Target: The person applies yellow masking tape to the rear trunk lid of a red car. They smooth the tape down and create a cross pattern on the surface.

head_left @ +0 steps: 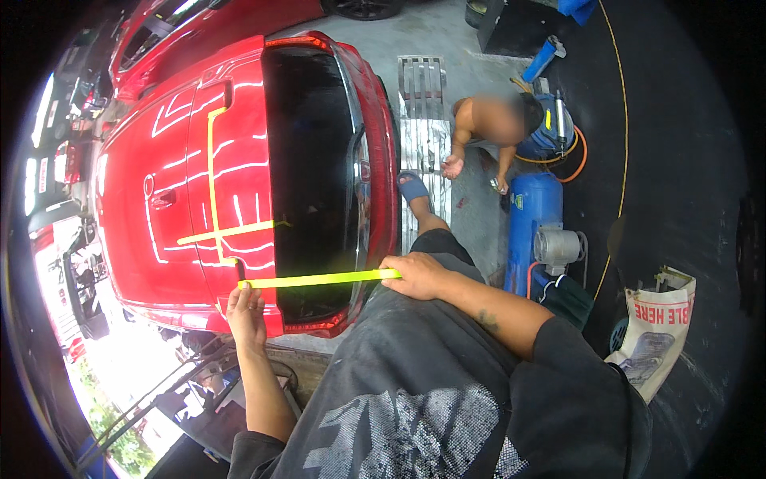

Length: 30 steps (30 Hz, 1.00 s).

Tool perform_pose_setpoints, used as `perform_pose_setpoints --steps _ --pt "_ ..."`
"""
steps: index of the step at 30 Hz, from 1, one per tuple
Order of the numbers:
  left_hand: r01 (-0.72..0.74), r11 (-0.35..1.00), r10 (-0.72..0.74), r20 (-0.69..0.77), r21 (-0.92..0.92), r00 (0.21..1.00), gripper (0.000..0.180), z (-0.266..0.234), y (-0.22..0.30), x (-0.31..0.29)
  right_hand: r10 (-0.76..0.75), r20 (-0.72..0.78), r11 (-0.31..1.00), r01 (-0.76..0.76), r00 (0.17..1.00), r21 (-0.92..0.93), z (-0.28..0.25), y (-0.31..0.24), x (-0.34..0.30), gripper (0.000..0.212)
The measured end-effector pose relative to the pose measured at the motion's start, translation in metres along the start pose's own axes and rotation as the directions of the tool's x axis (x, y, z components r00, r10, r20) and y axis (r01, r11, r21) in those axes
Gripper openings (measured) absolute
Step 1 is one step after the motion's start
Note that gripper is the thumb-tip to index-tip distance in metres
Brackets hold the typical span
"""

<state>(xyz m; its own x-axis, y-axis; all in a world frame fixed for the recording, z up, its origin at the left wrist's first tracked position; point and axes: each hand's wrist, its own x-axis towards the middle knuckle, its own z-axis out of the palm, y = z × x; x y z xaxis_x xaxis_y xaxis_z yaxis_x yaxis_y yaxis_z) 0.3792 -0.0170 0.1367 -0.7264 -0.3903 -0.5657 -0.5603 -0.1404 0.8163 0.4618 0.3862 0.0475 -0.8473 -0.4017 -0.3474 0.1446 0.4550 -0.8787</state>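
A bright yellow strip of tape point(319, 279) stretches between my two hands, above the rear of a red car point(167, 176). My left hand point(247, 315) pinches the strip's left end at the edge of the roof. Closed around its other end, my right hand point(415, 275) rests close to my shirt; whether a roll is inside the fist is hidden. On the red roof, more yellow tape point(212, 176) runs in a long line, crossed by a shorter tape strip point(227, 232) reaching toward the dark rear window point(311, 160).
Behind the car, a person point(487, 124) crouches beside silver metal planks point(423, 144). A blue compressor tank point(533, 207) with a grey motor point(558, 246) stands at the right, near an orange hose point(582, 156). A white printed bag point(658, 335) is at the lower right.
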Motion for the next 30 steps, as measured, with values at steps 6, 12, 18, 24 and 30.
perform_pose_setpoints --steps 6,12,18,24,30 --pt "-0.036 0.995 0.036 -0.001 0.098 0.999 0.015 -0.031 -0.017 0.019 -0.167 -0.068 0.986 0.169 0.984 0.018 -0.002 -0.007 0.008 0.034" --pt "-0.147 0.961 0.181 -0.128 0.236 0.975 0.02 -0.034 0.03 0.068 -0.158 -0.013 0.987 0.157 0.987 -0.043 -0.035 -0.066 0.036 0.054" --pt "-0.251 0.903 0.364 -0.314 0.348 0.877 0.034 -0.087 0.052 0.221 -0.178 0.033 0.975 0.181 0.983 -0.129 -0.037 -0.046 0.106 0.051" --pt "-0.336 0.889 0.45 -0.466 0.31 0.762 0.024 -0.069 0.085 0.313 -0.288 0.02 0.957 0.287 0.957 0.048 -0.031 -0.075 0.188 0.044" --pt "-0.081 0.761 0.539 -0.559 0.644 0.629 0.028 -0.089 0.079 0.354 -0.297 0.151 0.953 0.303 0.943 -0.014 -0.025 -0.082 0.234 0.048"
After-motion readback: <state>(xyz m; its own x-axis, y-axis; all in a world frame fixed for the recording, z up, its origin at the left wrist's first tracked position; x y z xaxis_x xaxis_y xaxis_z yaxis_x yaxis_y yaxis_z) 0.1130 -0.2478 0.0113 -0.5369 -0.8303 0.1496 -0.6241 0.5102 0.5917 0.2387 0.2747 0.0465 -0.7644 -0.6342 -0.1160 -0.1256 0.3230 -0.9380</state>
